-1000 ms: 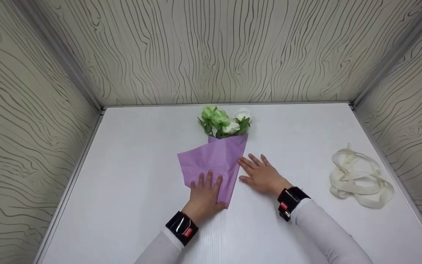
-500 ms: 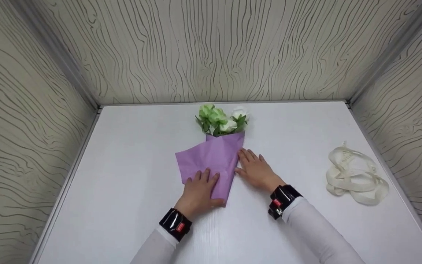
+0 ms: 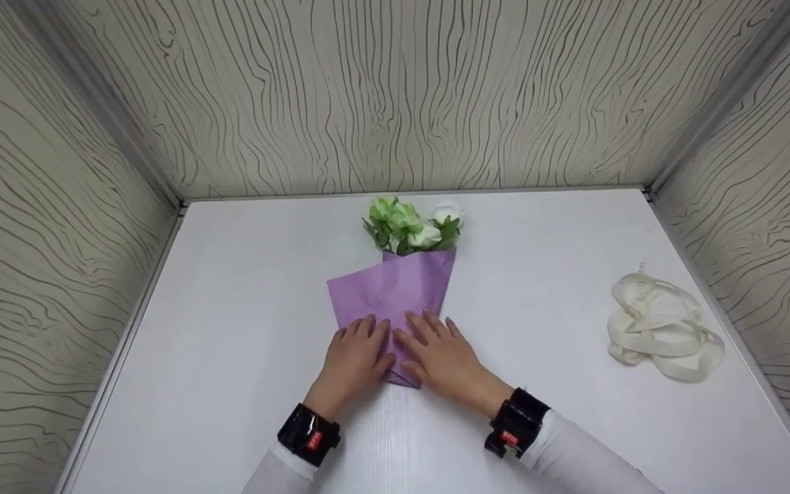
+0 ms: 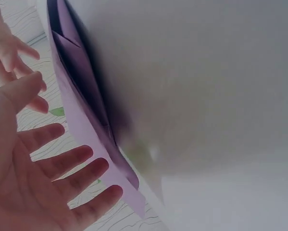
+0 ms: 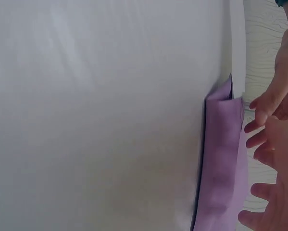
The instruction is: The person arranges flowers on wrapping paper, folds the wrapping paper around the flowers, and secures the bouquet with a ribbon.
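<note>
A purple sheet of wrapping paper (image 3: pixel 395 288) lies folded round a small bouquet on the white table. Green flowers (image 3: pixel 398 218) and white roses (image 3: pixel 426 236) with leaves stick out of its far end. On the paper's lower left part is my left hand (image 3: pixel 352 360), fingers spread loosely. My right hand (image 3: pixel 448 358) lies over its lower right part, fingertips close to the left hand's. In the left wrist view the paper (image 4: pixel 83 113) shows an open fold along its edge, beside the outstretched left fingers. The right wrist view shows the folded side of the paper (image 5: pixel 220 159).
A loosely heaped cream ribbon (image 3: pixel 666 336) with lettering lies at the right of the white table (image 3: pixel 230 288). Wood-patterned walls (image 3: pixel 395 96) with grey metal corner posts enclose the table at the back and both sides.
My right hand has moved from the paper's right edge onto its lower part, closer to the left hand. My left hand has shifted slightly left, its thumb off the paper's bottom tip.
</note>
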### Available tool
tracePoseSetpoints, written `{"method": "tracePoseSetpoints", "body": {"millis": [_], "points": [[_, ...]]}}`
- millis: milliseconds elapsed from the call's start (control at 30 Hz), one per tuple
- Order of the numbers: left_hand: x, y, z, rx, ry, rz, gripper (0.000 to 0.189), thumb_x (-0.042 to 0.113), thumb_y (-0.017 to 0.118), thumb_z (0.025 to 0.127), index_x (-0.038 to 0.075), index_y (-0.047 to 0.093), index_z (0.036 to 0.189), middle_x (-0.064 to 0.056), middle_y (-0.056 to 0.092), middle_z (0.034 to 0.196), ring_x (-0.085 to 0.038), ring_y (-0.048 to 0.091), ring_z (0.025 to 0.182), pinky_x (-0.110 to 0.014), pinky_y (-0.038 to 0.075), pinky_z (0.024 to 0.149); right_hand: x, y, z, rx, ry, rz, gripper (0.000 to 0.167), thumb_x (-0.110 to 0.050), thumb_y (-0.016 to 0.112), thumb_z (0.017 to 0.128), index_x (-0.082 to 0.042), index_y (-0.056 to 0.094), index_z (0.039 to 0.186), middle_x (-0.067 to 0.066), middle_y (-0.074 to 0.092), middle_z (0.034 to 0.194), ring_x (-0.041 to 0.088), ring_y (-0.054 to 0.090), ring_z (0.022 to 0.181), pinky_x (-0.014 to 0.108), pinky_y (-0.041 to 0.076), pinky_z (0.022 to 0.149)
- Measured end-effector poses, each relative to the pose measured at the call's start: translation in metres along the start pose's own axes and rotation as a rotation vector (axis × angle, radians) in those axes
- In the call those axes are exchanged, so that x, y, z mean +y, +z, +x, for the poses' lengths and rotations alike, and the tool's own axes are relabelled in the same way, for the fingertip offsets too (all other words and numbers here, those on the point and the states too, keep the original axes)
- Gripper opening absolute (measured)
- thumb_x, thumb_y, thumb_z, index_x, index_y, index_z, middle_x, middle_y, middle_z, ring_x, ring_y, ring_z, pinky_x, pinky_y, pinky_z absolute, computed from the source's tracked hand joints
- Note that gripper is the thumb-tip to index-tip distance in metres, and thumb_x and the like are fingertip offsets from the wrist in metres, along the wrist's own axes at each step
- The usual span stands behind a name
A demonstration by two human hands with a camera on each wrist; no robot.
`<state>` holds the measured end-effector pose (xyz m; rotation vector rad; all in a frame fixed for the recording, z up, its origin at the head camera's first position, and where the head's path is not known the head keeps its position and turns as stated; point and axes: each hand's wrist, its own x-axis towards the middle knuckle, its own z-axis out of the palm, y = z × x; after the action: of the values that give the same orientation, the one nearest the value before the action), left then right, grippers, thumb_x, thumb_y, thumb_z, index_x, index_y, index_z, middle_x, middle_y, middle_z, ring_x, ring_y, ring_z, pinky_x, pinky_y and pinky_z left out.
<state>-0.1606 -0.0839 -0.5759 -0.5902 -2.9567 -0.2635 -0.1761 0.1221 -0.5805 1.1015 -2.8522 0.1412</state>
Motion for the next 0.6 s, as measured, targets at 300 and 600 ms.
{"method": "tracePoseSetpoints", "body": {"millis": [300,600], "points": [[-0.001,0.005,-0.014,0.024,-0.012,0.033,0.041,0.034,0.072,0.087,0.008,0.065,0.118,-0.011,0.064,0.106,-0.032,0.062,0.098,-0.051,0.05,0.081,-0.018,0.016,0.004,0.012,-0.025,-0.027,0.056,-0.054,0.051,0.097,-0.026,0.05,0.145,0.016,0.043,0.147,0.044,0.036,0.135,0.057,0.033,0.106],[0.0,0.006,-0.019,0.01,-0.02,0.026,0.045,0.03,0.073,0.086,0.008,0.063,0.123,-0.013,0.062,0.11,-0.033,0.062,0.101,-0.051,0.05,0.079,-0.01,0.015,0.003,-0.047,-0.013,-0.069,0.053,-0.056,0.046,0.098,-0.03,0.051,0.144,0.014,0.043,0.147,0.043,0.037,0.135,0.059,0.034,0.105]]}}
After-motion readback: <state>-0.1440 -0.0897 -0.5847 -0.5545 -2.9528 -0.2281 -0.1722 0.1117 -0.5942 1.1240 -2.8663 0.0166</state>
